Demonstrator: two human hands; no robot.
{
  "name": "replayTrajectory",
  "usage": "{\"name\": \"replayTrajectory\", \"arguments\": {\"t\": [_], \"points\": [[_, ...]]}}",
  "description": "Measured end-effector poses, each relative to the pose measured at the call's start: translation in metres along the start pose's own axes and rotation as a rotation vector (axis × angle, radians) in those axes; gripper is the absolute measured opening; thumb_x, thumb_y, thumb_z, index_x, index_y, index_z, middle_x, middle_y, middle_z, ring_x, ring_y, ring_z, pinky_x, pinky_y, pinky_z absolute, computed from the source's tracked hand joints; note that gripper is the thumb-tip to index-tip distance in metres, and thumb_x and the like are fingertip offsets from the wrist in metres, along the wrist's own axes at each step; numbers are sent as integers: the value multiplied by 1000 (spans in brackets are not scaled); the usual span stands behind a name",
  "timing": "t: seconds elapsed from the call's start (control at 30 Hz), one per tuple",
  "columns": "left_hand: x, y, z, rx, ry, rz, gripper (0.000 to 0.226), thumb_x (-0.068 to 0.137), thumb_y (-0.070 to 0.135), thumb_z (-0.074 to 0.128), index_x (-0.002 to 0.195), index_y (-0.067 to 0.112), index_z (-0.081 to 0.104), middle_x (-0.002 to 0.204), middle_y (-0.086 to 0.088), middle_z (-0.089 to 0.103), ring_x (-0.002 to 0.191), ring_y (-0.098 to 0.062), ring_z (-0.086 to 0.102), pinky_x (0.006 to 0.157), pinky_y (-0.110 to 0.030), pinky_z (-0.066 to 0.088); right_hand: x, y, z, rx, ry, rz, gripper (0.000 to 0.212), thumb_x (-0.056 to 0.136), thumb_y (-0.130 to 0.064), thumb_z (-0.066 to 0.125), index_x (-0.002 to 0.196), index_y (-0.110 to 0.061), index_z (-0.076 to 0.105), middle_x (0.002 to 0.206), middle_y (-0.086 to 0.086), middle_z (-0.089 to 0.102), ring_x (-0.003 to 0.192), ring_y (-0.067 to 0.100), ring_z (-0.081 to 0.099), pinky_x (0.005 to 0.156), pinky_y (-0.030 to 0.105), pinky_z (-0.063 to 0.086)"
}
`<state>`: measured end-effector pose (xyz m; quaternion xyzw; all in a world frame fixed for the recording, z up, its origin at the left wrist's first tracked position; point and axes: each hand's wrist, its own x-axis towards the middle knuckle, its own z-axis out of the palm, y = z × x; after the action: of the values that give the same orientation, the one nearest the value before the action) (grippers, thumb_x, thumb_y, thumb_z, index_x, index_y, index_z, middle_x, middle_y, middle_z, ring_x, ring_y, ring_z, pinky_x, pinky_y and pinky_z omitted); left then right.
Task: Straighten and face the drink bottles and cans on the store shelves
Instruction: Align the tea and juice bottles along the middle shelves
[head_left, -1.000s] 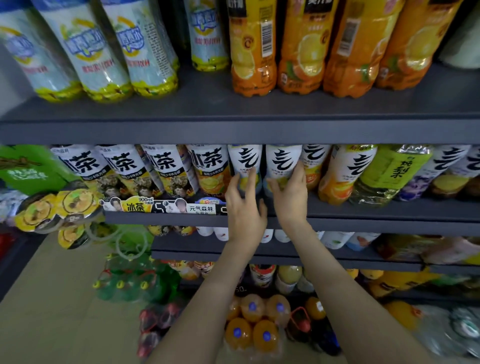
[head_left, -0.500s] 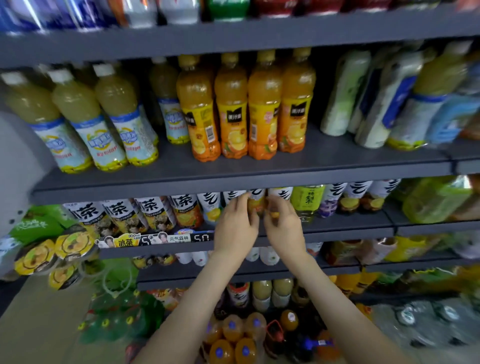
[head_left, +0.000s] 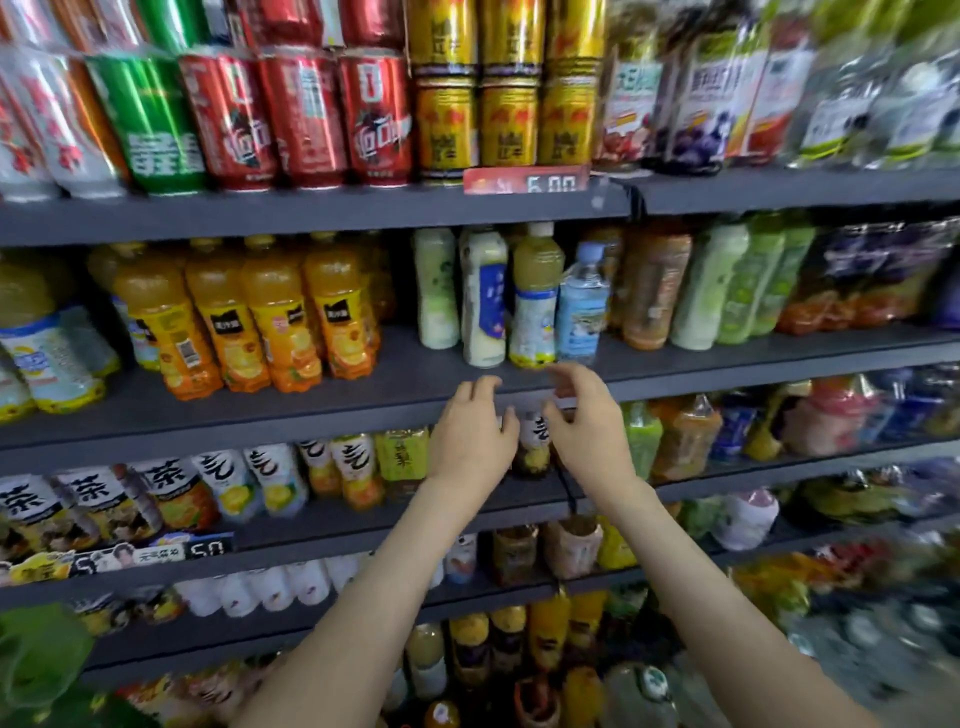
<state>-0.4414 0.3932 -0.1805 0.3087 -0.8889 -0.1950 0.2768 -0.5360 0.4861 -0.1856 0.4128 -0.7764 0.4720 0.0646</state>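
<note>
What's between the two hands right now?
In the head view, one white-labelled bottle with a black character shows in the gap between the left hand and the right hand.

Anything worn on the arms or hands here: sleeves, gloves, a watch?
Nothing worn shows. The left hand and right hand are ungloved; both forearms are uncovered to the frame's edge, with no sleeve, watch or bracelet. No ring can be made out.

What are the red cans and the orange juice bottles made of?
The red cans look like shiny metal: bright streaks glint down their sides. The orange juice bottles look like clear plastic: the juice shows through above their glossy labels.
</note>
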Motion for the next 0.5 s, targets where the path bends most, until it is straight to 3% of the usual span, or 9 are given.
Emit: {"name": "replayTrajectory", "arguments": {"t": [0.27,0.4,0.5], "points": [[42,47,44,-14,8,24,42,96,30,47,135,18,42,131,-3,48,116,-23,49,87,-37,46,50,68,-45,38,39,115,40,92,-17,60,129,-9,48,126,4,54,114,17,53,81,11,32],[75,47,61,-16,70,6,46,94,27,50,136,15,39,130,-7,47,113,-27,51,81,-37,46,87,87,-43,118,-24,193,47,89,-22,66,130,-10,45,126,5,55,118,18,51,85,21,37],[99,42,69,-30,137,-41,48,93,25,52,136,13,37,130,-11,46,118,-29,47,84,-37,44,116,91,-35,195,-97,225,56,86,-21,70,132,-9,40,124,2,54,112,13,51,79,15,36]]}}
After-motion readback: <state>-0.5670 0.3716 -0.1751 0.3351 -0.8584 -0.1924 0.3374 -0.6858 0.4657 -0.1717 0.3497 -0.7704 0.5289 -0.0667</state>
